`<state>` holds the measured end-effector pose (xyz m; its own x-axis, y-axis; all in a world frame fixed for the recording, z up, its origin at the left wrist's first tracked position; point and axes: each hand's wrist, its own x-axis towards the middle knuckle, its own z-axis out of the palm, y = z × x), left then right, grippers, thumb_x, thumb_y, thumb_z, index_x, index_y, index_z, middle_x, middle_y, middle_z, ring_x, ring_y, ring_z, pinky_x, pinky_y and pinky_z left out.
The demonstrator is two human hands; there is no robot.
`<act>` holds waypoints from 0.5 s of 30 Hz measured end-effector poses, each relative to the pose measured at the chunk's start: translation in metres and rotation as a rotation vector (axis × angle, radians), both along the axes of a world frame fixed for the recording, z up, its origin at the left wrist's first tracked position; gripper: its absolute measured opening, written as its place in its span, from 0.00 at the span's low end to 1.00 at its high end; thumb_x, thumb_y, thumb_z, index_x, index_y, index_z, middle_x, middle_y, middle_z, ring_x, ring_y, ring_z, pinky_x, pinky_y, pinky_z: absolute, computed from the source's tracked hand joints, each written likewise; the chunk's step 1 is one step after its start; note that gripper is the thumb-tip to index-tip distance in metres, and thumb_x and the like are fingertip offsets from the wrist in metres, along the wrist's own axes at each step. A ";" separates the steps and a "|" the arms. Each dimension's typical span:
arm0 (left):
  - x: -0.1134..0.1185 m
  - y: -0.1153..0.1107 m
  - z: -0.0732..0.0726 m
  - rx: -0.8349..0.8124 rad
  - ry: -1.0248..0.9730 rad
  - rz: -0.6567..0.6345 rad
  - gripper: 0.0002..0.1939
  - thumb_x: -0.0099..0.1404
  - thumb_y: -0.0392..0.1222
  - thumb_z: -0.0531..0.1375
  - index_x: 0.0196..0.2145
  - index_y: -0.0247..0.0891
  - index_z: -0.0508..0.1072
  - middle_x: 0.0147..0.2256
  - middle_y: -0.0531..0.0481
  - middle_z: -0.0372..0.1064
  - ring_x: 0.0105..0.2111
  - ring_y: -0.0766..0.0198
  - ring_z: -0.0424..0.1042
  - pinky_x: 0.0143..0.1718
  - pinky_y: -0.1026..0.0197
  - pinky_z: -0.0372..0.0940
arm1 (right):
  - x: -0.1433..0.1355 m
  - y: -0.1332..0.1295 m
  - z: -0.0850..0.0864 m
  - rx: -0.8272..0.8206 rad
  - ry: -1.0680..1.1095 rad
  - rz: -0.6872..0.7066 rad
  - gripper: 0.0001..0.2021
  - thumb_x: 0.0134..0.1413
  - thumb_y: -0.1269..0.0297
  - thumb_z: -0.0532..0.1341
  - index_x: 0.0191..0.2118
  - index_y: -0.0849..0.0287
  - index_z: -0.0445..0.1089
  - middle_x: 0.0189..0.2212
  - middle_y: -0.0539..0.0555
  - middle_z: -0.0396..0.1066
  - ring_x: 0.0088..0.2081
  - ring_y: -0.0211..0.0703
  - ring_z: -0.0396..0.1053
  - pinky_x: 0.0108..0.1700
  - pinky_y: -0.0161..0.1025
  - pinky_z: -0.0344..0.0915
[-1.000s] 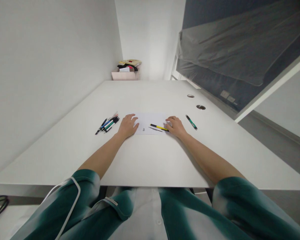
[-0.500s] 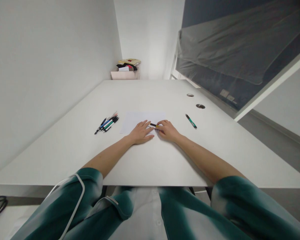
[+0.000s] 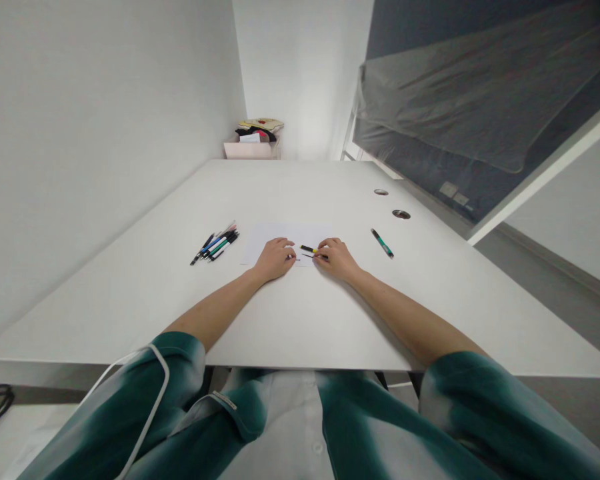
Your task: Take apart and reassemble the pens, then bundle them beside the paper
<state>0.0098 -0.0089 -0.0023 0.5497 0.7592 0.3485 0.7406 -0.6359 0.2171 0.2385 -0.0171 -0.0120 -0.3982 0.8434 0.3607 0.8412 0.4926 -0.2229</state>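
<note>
My left hand (image 3: 276, 259) rests at the front of a white sheet of paper (image 3: 257, 243), its fingers closed around a small thin dark piece (image 3: 293, 259) whose kind is too small to make out. Facing it, my right hand (image 3: 337, 259) pinches a slim dark pen part (image 3: 308, 255) that points left. Just beyond lies a black and yellow pen piece (image 3: 308, 249), its right end at my right fingertips; whether they also grip it is unclear. A gap separates the two hands.
A pile of pens (image 3: 215, 245) lies left of the paper. On the right is a single green and black pen (image 3: 383, 243). Two round metal grommets (image 3: 401, 215) are set in the white table (image 3: 300, 320). A pink box (image 3: 247, 151) stands past the far edge.
My left hand has drawn back leftward from my right hand, its flat fingers now curled around a small dark piece. My right hand has barely moved, and the pen parts between are more exposed.
</note>
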 end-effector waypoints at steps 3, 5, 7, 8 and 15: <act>0.002 0.004 -0.001 -0.045 -0.028 0.030 0.08 0.61 0.40 0.59 0.33 0.41 0.79 0.49 0.46 0.73 0.53 0.52 0.66 0.57 0.47 0.60 | -0.003 0.002 -0.002 -0.004 0.001 -0.023 0.10 0.56 0.63 0.60 0.36 0.54 0.79 0.44 0.57 0.73 0.50 0.54 0.63 0.50 0.48 0.59; 0.002 0.005 -0.002 -0.079 -0.043 0.053 0.07 0.61 0.40 0.59 0.32 0.41 0.79 0.48 0.46 0.73 0.52 0.53 0.68 0.56 0.47 0.61 | -0.004 0.002 -0.002 -0.006 0.001 -0.019 0.10 0.56 0.65 0.59 0.36 0.55 0.79 0.44 0.58 0.73 0.49 0.54 0.63 0.50 0.48 0.60; 0.001 0.006 -0.002 -0.096 -0.054 0.066 0.07 0.61 0.40 0.60 0.31 0.41 0.79 0.48 0.47 0.74 0.51 0.53 0.68 0.56 0.48 0.61 | -0.004 0.002 -0.001 -0.004 0.003 0.003 0.10 0.56 0.66 0.59 0.36 0.56 0.79 0.44 0.58 0.73 0.50 0.54 0.63 0.49 0.48 0.60; 0.001 0.007 -0.002 -0.096 -0.059 0.068 0.07 0.61 0.40 0.60 0.31 0.41 0.79 0.48 0.47 0.74 0.51 0.53 0.68 0.56 0.48 0.61 | -0.004 0.002 -0.001 -0.001 0.004 0.019 0.10 0.56 0.66 0.59 0.36 0.56 0.79 0.45 0.58 0.73 0.51 0.54 0.63 0.50 0.48 0.59; -0.002 0.005 0.000 -0.080 -0.074 0.062 0.07 0.61 0.39 0.59 0.31 0.41 0.78 0.47 0.47 0.74 0.51 0.53 0.67 0.56 0.48 0.60 | -0.001 0.000 0.001 0.023 0.004 0.096 0.09 0.56 0.67 0.59 0.37 0.56 0.78 0.46 0.59 0.72 0.52 0.55 0.60 0.50 0.50 0.58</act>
